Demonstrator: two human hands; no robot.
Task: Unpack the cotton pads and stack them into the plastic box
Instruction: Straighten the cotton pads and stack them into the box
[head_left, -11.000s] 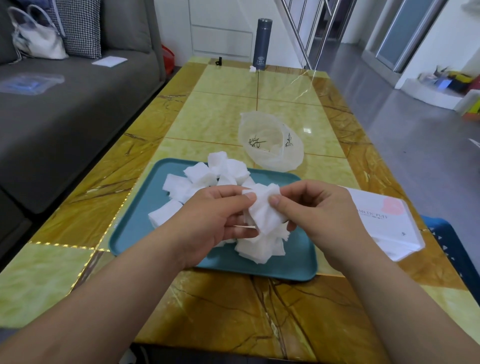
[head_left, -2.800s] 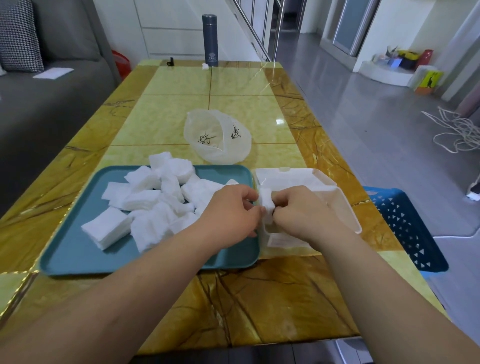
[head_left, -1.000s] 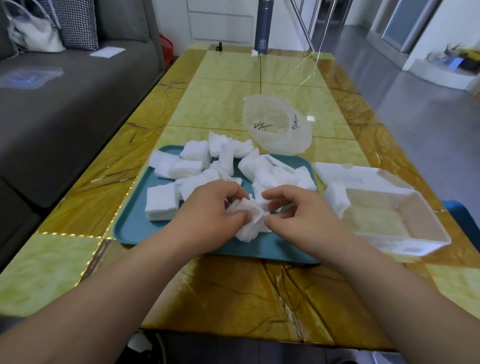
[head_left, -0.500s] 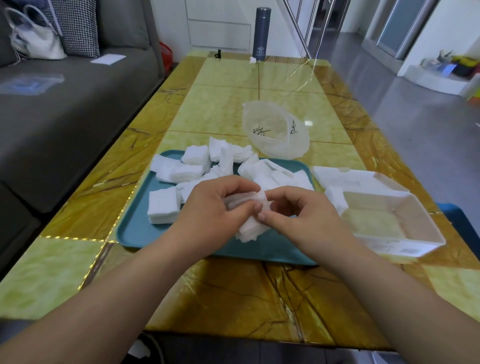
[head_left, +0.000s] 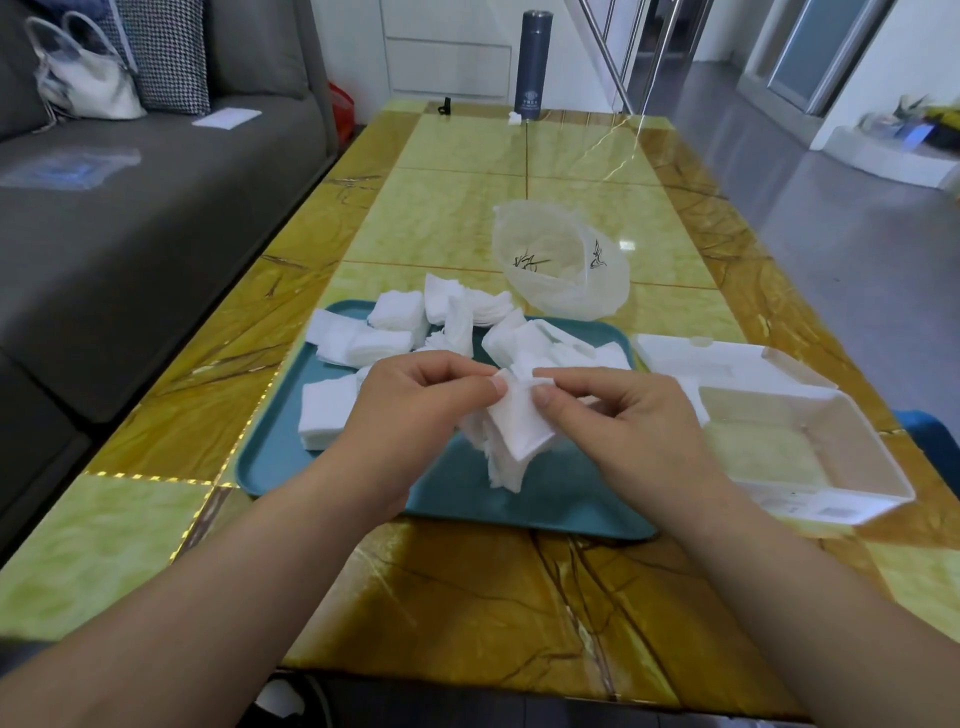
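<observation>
My left hand (head_left: 410, 415) and my right hand (head_left: 618, 421) meet above the teal tray (head_left: 363, 483) and pinch a bundle of white cotton pads (head_left: 511, 431) between thumbs and fingers. The bundle hangs tilted, its lower edges fanned out. Several more loose cotton pads (head_left: 395, 325) lie scattered over the tray's far half, and one small stack (head_left: 324, 415) sits at its left. The white plastic box (head_left: 810, 452) stands open to the right of the tray, lid (head_left: 722, 358) folded back, with a few pads against its left inner wall.
An empty clear plastic bag (head_left: 561, 265) lies behind the tray. A dark flask (head_left: 530, 65) stands at the table's far end. A grey sofa (head_left: 130, 218) runs along the left. A blue basket (head_left: 930, 431) sits on the floor at the right.
Both hands have lifted the bundle of pads slightly and turned it so a flat face shows. The view has shifted a little; tray and box stay put.
</observation>
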